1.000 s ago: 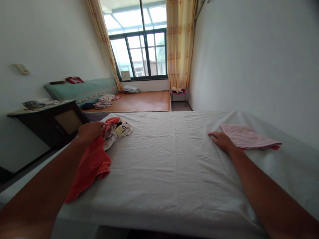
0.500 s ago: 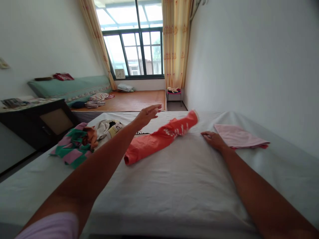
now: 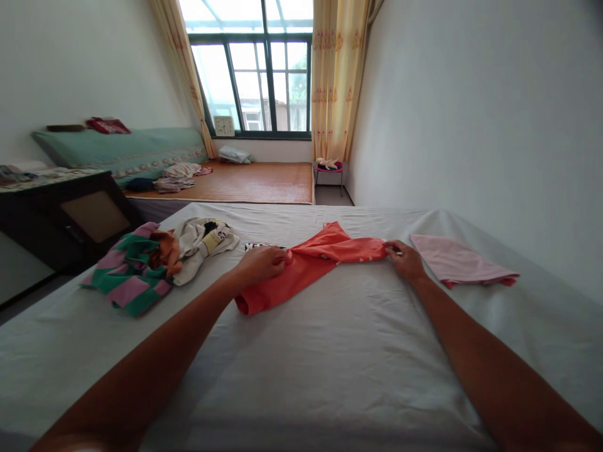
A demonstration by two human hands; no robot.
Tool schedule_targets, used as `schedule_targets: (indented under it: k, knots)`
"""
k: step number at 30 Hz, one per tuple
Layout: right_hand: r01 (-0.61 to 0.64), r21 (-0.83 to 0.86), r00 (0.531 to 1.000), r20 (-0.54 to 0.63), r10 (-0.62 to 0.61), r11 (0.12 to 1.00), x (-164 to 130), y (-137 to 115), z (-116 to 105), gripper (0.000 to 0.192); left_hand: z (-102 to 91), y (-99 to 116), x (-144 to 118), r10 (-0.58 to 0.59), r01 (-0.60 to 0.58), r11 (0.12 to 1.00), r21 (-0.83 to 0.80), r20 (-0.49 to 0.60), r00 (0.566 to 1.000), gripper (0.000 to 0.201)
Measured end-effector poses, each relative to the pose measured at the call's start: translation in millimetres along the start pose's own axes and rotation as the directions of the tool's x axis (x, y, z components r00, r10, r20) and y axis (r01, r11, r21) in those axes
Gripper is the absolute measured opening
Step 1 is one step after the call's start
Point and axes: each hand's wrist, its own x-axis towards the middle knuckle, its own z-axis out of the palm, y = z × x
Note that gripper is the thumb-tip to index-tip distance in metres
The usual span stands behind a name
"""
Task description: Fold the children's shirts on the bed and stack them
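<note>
So the orange-red garment is lying crumpled across the middle of the bed, running from lower left up toward the right, with a bunched peak at the top. The left hand has its fingers curled closed on the garment's upper edge, and the right hand is pinching the right-hand end of it, fingers narrow and pressed down against the sheet.

Plenty of bare white sheet in front of the garment, all the way to the near edge, and a fair strip behind it too. To the right, just beside the right hand, sits a folded pink cloth, and the wall runs close along that side of the bed. To the left, well apart from the garment, there's a heap: a green and pink striped garment and a cream garment with some print on it. A small black-and-white bit of cloth pokes out just behind the left hand, can't make out what it is.

Further back there's a dark cabinet on the left, a low platform with a woven mat and a green cushion, a window with yellow curtains, and a little pink stool. Stuff on the mat is too small to tell. Both arms are cut off at the bottom of the frame.
</note>
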Motion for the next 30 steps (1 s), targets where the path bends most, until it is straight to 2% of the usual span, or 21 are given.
schedule_targets:
  k: [1,2,3,4,6,7,8,9,11,12,13,14,15,17,18,20,21,23,25,28,30]
  knots:
    - [-0.035,0.006,0.998,-0.059,0.035,0.999,1,5,-1,0.029,-1.1,17,-5,0.103,-0.103,0.991,-0.082,-0.003,0.995,0.023]
    - [-0.063,0.012,0.992,-0.112,0.064,0.998,2,11,-2,0.029,-2.5,34,-11,0.246,-0.232,0.950,-0.208,0.047,0.968,0.024]
    - [-0.087,0.013,0.984,-0.154,0.088,0.996,2,18,-4,0.029,-4.2,50,-16,0.411,-0.342,0.867,-0.362,0.133,0.902,0.024]
    - [-0.111,0.006,0.977,-0.185,0.111,0.994,2,24,-6,0.028,-6.3,64,-22,0.554,-0.395,0.769,-0.502,0.215,0.805,0.026]
    - [-0.156,-0.030,0.963,-0.228,0.146,0.987,1,33,-11,0.027,-11.2,83,-31,0.751,-0.388,0.601,-0.699,0.327,0.574,0.030]
    - [-0.168,-0.059,0.955,-0.258,0.148,0.984,1,35,-13,0.028,-13.6,86,-33,0.791,-0.362,0.558,-0.747,0.347,0.504,0.032]
    - [-0.166,-0.089,0.945,-0.297,0.133,0.982,1,35,-16,0.029,-15.5,83,-32,0.798,-0.344,0.547,-0.763,0.351,0.490,0.034]
    - [-0.145,-0.116,0.936,-0.339,0.098,0.983,1,31,-18,0.030,-16.3,76,-30,0.770,-0.336,0.569,-0.751,0.343,0.538,0.034]
    - [-0.045,-0.156,0.922,-0.387,-0.019,0.987,2,17,-19,0.031,-13.3,48,-18,0.605,-0.321,0.696,-0.643,0.283,0.744,0.035]
    - [0.027,-0.172,0.922,-0.375,-0.091,0.985,2,7,-18,0.031,-9.1,29,-10,0.467,-0.288,0.787,-0.546,0.222,0.856,0.035]
    - [0.112,-0.181,0.928,-0.333,-0.168,0.977,1,-5,-16,0.031,-3.3,9,-3,0.332,-0.246,0.873,-0.421,0.143,0.932,0.034]
    - [0.204,-0.183,0.934,-0.259,-0.247,0.962,-1,-17,-12,0.033,3.6,-11,4,0.217,-0.185,0.939,-0.290,0.082,0.973,0.035]
    - [0.297,-0.177,0.932,-0.161,-0.325,0.938,-3,-29,-8,0.035,11.1,-30,10,0.111,-0.105,0.982,-0.156,0.029,0.993,0.037]
    - [0.448,-0.147,0.894,0.070,-0.443,0.882,-10,-49,2,0.040,25.2,-61,16,-0.084,0.088,0.993,0.074,-0.048,0.995,0.043]
    - [0.494,-0.126,0.864,0.179,-0.470,0.860,-14,-57,6,0.040,30.6,-71,16,-0.137,0.144,0.982,0.123,-0.063,0.989,0.045]
    - [0.524,-0.084,0.815,0.337,-0.471,0.847,-19,-66,10,0.034,36.7,-83,15,-0.179,0.188,0.971,0.147,-0.074,0.981,0.043]
    - [0.515,-0.064,0.806,0.375,-0.457,0.855,-21,-68,9,0.029,37.2,-85,13,-0.178,0.187,0.972,0.139,-0.080,0.981,0.039]
    - [0.464,-0.022,0.825,0.375,-0.423,0.885,-21,-69,3,0.021,34.1,-87,11,-0.181,0.200,0.970,0.138,-0.137,0.974,0.034]
    - [0.396,0.013,0.870,0.315,-0.380,0.918,-19,-69,-5,0.017,27.6,-89,10,-0.225,0.267,0.952,0.151,-0.251,0.942,0.034]
    - [0.303,0.109,0.903,0.284,-0.322,0.947,-16,-70,-18,0.011,17.2,-98,10,-0.313,0.396,0.912,0.106,-0.444,0.840,0.035]
    - [0.227,0.213,0.889,0.353,-0.292,0.950,-15,-74,-24,0.004,12.0,-106,9,-0.348,0.446,0.893,0.059,-0.538,0.768,0.039]
